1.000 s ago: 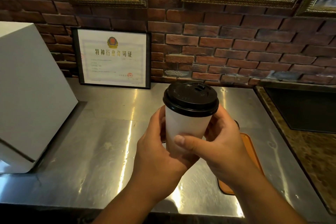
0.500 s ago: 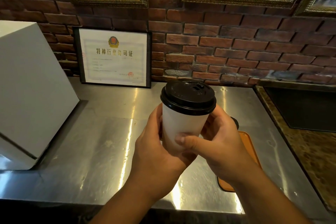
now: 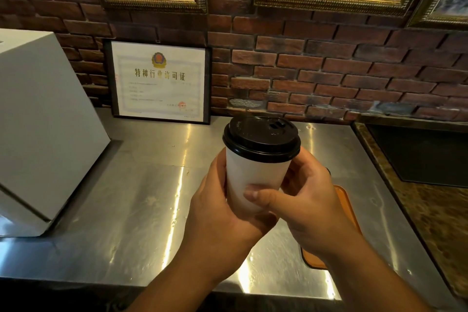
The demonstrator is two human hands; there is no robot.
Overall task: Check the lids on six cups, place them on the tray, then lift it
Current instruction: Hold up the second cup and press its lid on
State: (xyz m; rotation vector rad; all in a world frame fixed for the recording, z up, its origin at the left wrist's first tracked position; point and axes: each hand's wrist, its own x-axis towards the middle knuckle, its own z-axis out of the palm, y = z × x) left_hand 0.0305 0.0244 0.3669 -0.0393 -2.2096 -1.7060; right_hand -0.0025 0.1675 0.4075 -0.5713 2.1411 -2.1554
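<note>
Both hands wrap one white paper cup [image 3: 254,180] near the centre of the view, raised clear of the steel counter [image 3: 141,200]; its black lid [image 3: 262,138] sits level on the rim, with the sip slot toward 12 o'clock. The left hand [image 3: 220,220] cradles the cup from 8 o'clock — palm under the base, thumb up the cup's left wall, its other fingers hidden behind the cup, so I cannot tell whether they are spread. The right hand [image 3: 311,205] closes on the cup from 4 o'clock; its thumb [image 3: 258,195] lies across the front of the white wall, and the remaining fingers curl together round the far side just under the lid's edge. An orange tray [image 3: 347,208] lies flat on the counter at 4 o'clock from the cup — mostly covered by the right hand and wrist; a small dark shape shows just past the right knuckles, too little visible to identify. At 9 o'clock stands a white box [image 3: 43,124]; at 11 o'clock a framed certificate [image 3: 159,81] leans against the brick wall [image 3: 329,71]; gold picture frames [image 3: 329,5] hang at 12 o'clock; a dark stone surface [image 3: 435,213] adjoins the counter at 3 o'clock.
</note>
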